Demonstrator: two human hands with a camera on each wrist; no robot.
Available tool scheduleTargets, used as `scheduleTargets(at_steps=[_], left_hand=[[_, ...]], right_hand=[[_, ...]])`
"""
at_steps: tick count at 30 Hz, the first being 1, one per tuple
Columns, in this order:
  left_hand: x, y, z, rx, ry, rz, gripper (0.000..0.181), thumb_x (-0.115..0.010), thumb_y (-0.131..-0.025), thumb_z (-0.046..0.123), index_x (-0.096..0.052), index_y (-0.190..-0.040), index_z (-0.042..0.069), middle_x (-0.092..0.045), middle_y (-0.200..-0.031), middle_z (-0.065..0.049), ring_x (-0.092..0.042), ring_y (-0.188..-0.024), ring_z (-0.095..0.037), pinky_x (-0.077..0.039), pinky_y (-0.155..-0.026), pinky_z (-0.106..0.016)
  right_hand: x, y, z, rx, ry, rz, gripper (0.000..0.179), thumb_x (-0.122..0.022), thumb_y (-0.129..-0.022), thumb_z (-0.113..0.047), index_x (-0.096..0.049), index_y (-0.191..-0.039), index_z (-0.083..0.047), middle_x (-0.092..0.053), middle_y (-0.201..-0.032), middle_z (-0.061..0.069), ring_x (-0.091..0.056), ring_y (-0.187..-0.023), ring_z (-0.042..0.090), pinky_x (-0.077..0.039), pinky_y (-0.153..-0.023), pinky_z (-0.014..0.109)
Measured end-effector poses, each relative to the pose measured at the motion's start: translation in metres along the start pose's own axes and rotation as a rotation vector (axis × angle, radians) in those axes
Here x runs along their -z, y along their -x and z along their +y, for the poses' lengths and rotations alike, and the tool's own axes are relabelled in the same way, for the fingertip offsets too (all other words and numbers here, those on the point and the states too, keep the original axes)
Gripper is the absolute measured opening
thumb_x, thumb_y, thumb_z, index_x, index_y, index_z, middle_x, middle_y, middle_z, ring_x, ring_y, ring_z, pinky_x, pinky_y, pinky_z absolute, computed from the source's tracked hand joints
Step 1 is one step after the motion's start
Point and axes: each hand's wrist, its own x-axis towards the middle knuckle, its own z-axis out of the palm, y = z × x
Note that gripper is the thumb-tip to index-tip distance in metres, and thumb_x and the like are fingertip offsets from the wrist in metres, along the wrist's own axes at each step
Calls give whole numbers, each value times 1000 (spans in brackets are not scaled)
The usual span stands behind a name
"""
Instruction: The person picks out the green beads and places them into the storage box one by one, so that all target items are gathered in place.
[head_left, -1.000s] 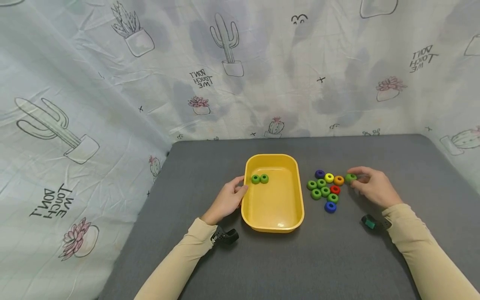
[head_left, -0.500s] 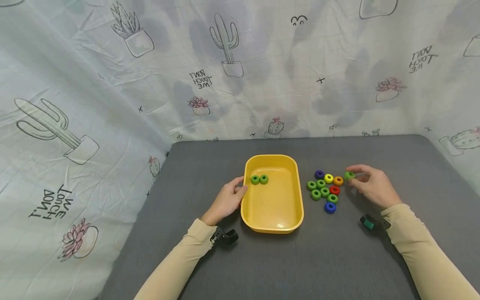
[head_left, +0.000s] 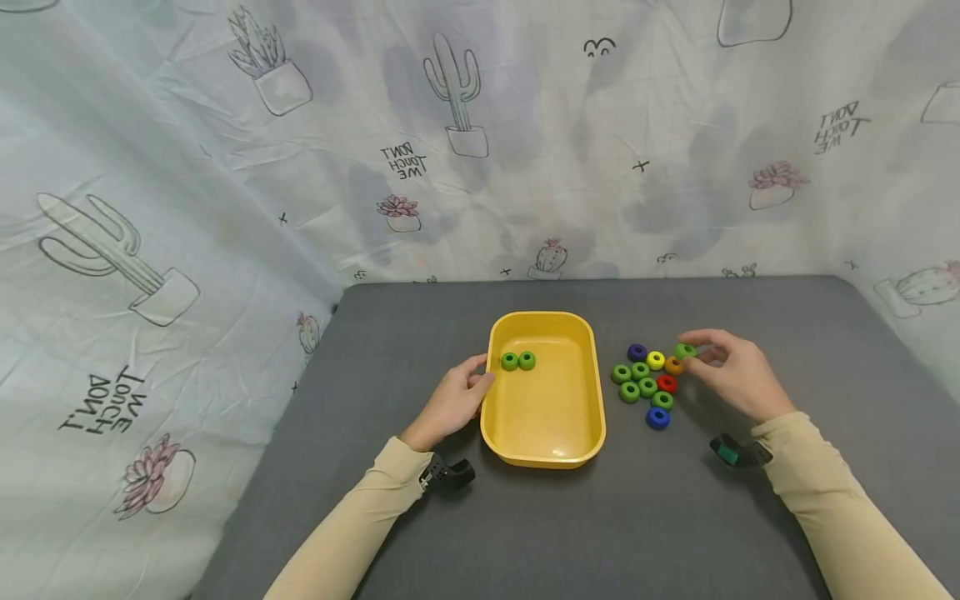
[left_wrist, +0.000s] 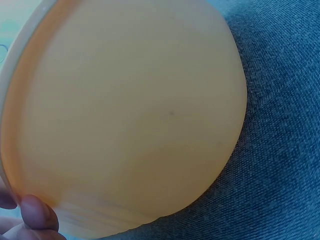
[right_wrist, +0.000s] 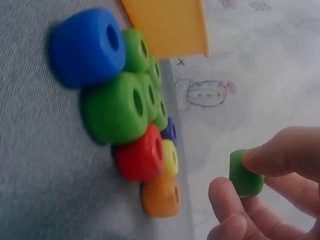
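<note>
In the head view my left hand holds the left side of a yellow plastic tray, thumb and fingers at its rim. The left wrist view shows the fingertips on the tray's edge. Two green beads sit side by side inside, near the far left corner. My right hand pinches another green bead between thumb and fingers, raised off the table. It hovers close by the orange bead at the edge of a bead cluster.
Right of the tray lie several green beads, with a red bead, yellow bead, purple bead and blue bead among them. The dark grey table meets a cactus-print cloth behind and at both sides.
My right hand has lifted the green bead and moved it left, over toward the orange bead. My left hand stays on the tray.
</note>
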Motion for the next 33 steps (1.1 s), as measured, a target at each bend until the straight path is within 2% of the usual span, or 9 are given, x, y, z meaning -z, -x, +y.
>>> scheduleTargets(at_steps=[6,10,13,17,21,27,33], left_hand=[[1,-1,-2,-20,-13,-4,52,-51,-111,21,-40,-159,4,-62,-77,-12,-52,-58,-15,-43,-57,-25],[1,-1,-2,-41,-21,0,51,-50,-111,21,-40,-158,2,-63,-79,-14,-53,-59,-15,-44,-58,-26],[1,0,-3,-38,-27,4,51,-51,-111,21,-40,-158,3,-67,-84,-15,-55,-61,-15,-46,-59,-26],[1,1,-4,-32,-28,6,52,-51,-111,21,-40,-159,3,-71,-92,-14,-59,-65,-15,-48,-62,-26],[1,0,-6,-30,-16,5,52,-51,-111,21,-39,-159,3,-70,-90,-15,-58,-64,-16,-48,-62,-27],[2,-1,-6,-35,-3,0,52,-51,-111,20,-40,-159,3,-63,-79,-17,-54,-59,-18,-44,-58,-26],[2,0,-4,-33,-14,0,52,-51,-111,21,-40,-159,3,-67,-85,-16,-56,-62,-15,-46,-60,-26]], right_hand=[[-3,2,-11,28,-5,6,36,-68,-103,-24,-66,-135,-9,-69,-125,18,-56,-88,-11,-54,-71,36],[-5,3,-19,49,-13,5,35,-70,-102,-24,-67,-134,-11,-69,-124,16,-60,-91,-5,-52,-72,37],[-7,5,-26,72,-22,4,34,-71,-101,-23,-67,-133,-13,-68,-123,16,-62,-93,-1,-51,-68,34],[-10,6,-34,108,-35,13,33,-72,-100,-19,-68,-132,-13,-68,-122,16,-62,-91,-6,-51,-63,29],[-12,6,-38,138,-50,12,32,-72,-100,-15,-68,-131,-12,-68,-121,15,-64,-87,-4,-53,-62,28],[-16,5,-44,165,-45,20,32,-73,-98,-13,-69,-130,-13,-69,-116,11,-65,-87,-1,-56,-70,25],[-16,8,-54,166,-54,5,33,-74,-98,-14,-69,-130,-12,-69,-113,10,-69,-85,5,-56,-67,25]])
